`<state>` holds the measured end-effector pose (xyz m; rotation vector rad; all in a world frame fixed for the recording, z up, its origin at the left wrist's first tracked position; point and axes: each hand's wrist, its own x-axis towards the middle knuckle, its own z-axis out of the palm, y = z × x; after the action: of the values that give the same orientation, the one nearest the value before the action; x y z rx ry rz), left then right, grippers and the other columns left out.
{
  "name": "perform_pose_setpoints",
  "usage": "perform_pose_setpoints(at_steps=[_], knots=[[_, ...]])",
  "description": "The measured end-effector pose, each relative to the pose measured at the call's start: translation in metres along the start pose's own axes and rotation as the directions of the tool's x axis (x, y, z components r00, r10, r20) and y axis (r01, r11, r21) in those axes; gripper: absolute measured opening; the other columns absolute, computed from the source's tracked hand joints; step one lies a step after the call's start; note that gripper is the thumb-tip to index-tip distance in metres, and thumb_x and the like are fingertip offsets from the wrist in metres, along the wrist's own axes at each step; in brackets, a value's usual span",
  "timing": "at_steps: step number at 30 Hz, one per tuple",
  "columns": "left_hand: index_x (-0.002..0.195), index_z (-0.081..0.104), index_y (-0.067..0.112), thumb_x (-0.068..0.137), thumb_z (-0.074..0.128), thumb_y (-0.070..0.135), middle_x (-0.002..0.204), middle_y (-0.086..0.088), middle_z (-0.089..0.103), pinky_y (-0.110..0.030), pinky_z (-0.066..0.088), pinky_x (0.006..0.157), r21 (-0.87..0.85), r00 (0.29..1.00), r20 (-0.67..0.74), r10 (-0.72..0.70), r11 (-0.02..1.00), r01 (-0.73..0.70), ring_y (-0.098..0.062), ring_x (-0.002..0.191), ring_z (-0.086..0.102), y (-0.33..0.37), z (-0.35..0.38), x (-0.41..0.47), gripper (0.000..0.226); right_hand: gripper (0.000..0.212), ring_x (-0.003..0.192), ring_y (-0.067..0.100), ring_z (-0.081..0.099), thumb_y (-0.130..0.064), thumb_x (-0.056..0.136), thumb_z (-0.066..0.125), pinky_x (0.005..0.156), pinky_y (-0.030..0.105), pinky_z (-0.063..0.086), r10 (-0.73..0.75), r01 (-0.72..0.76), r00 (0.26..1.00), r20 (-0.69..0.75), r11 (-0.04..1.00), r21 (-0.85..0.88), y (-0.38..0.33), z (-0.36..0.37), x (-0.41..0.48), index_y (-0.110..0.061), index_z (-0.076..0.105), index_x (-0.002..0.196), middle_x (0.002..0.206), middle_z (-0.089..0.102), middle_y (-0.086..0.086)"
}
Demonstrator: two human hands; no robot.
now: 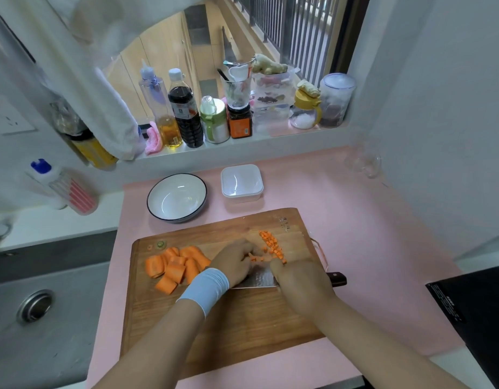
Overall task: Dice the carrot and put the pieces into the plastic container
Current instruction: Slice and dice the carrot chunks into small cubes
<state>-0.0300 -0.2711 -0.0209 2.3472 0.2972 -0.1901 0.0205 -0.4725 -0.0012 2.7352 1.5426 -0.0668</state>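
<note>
On the wooden cutting board (231, 318) lies a pile of thick carrot slices (175, 266) at the left and a row of small carrot dice (272, 244) at the upper right. My left hand (234, 262) holds a few carrot strips (254, 258) down with curled fingers. My right hand (299, 279) grips the knife; its blade (259, 279) shows between the hands and its dark handle end (336, 277) sticks out to the right. The clear plastic container (242, 182) stands empty beyond the board.
A white bowl with a dark rim (176, 197) sits left of the container on the pink mat (369, 220). Bottles and jars (186, 113) line the window sill. A steel sink (35, 304) lies at the left, a black appliance (478, 313) at the right.
</note>
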Motion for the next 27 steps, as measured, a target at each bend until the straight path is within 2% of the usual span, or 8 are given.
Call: perform_pose_setpoints(at_steps=[4, 7, 10, 13, 16, 18, 21, 27], knots=[[0.088, 0.064, 0.029, 0.076, 0.043, 0.007, 0.096, 0.013, 0.061, -0.029, 0.046, 0.089, 0.021, 0.981, -0.192, -0.019, 0.999, 0.024, -0.015, 0.095, 0.058, -0.013, -0.011, -0.006, 0.032, 0.039, 0.033, 0.016, 0.044, -0.008, 0.058, 0.085, 0.035, 0.021, 0.026, 0.010, -0.010, 1.000, -0.001, 1.000, 0.012, 0.002, 0.003, 0.000, -0.016, 0.056, 0.084, 0.048, 0.049, -0.004], [0.074, 0.059, 0.033, 0.071, 0.043, 0.013, 0.085, 0.011, 0.065, -0.029, 0.048, 0.078, -0.031, 0.943, -0.307, -0.132, 0.991, 0.128, -0.017, 0.085, 0.060, -0.022, -0.024, -0.012, 0.026, 0.023, 0.052, 0.020, 0.057, -0.014, 0.085, 0.068, 0.043, 0.027, 0.037, 0.019, -0.020, 1.000, 0.013, 0.997, 0.072, 0.001, -0.004, 0.001, -0.016, 0.054, 0.104, 0.067, 0.061, 0.000], [0.076, 0.061, 0.022, 0.070, 0.043, 0.007, 0.081, 0.005, 0.061, -0.031, 0.041, 0.075, -0.052, 0.768, -0.634, -0.088, 0.996, 0.071, -0.020, 0.085, 0.053, -0.022, -0.035, -0.021, 0.024, 0.014, 0.076, 0.021, 0.062, -0.029, 0.097, 0.052, 0.058, 0.031, 0.046, 0.114, -0.130, 0.990, 0.077, 0.959, 0.250, 0.000, -0.011, 0.001, -0.024, 0.050, 0.110, 0.088, 0.067, -0.003], [0.088, 0.063, 0.012, 0.073, 0.043, -0.001, 0.092, -0.001, 0.059, -0.029, 0.037, 0.082, -0.118, 0.583, -0.800, -0.143, 0.990, 0.080, -0.021, 0.093, 0.047, -0.034, -0.038, -0.029, 0.028, 0.015, 0.086, 0.013, 0.062, -0.037, 0.097, 0.057, 0.069, 0.030, 0.049, 0.256, -0.334, 0.942, 0.217, 0.776, 0.535, -0.005, -0.013, 0.002, -0.034, 0.060, 0.111, 0.094, 0.069, -0.010], [0.095, 0.065, 0.011, 0.077, 0.049, -0.006, 0.103, -0.009, 0.060, -0.037, 0.042, 0.090, -0.059, 0.747, -0.624, -0.227, 0.968, 0.245, -0.030, 0.102, 0.052, -0.056, -0.030, -0.029, 0.030, 0.027, 0.079, 0.011, 0.060, -0.031, 0.101, 0.056, 0.061, 0.021, 0.042, 0.272, -0.459, 0.888, 0.370, 0.513, 0.726, -0.019, -0.012, 0.004, -0.027, 0.062, 0.127, 0.095, 0.067, -0.008], [0.099, 0.068, 0.014, 0.077, 0.052, -0.003, 0.107, -0.009, 0.060, -0.039, 0.043, 0.093, 0.070, 0.844, -0.486, -0.229, 0.952, 0.298, -0.032, 0.106, 0.051, -0.067, -0.019, -0.033, 0.032, 0.026, 0.075, 0.009, 0.058, -0.031, 0.102, 0.054, 0.055, 0.018, 0.041, 0.267, -0.494, 0.869, 0.416, 0.448, 0.745, -0.029, -0.010, 0.004, -0.027, 0.059, 0.127, 0.093, 0.065, -0.006], [0.102, 0.070, 0.017, 0.071, 0.061, 0.002, 0.105, -0.006, 0.062, -0.040, 0.043, 0.089, 0.207, 0.876, -0.450, -0.170, 0.935, 0.288, -0.032, 0.101, 0.054, -0.076, -0.003, -0.041, 0.035, 0.016, 0.071, 0.014, 0.060, -0.033, 0.102, 0.053, 0.053, 0.025, 0.046, 0.269, -0.561, 0.828, 0.492, 0.386, 0.733, -0.038, -0.003, 0.003, -0.023, 0.062, 0.111, 0.090, 0.066, 0.001], [0.106, 0.070, 0.023, 0.056, 0.070, 0.004, 0.105, 0.002, 0.064, -0.036, 0.031, 0.089, 0.417, 0.904, -0.427, -0.031, 0.880, 0.227, -0.026, 0.098, 0.055, -0.084, 0.007, -0.051, 0.053, 0.018, 0.069, 0.019, 0.061, -0.036, 0.102, 0.051, 0.046, 0.025, 0.047, 0.384, -0.672, 0.735, 0.559, 0.298, 0.678, -0.027, -0.002, 0.002, -0.025, 0.059, 0.114, 0.089, 0.065, 0.004]])
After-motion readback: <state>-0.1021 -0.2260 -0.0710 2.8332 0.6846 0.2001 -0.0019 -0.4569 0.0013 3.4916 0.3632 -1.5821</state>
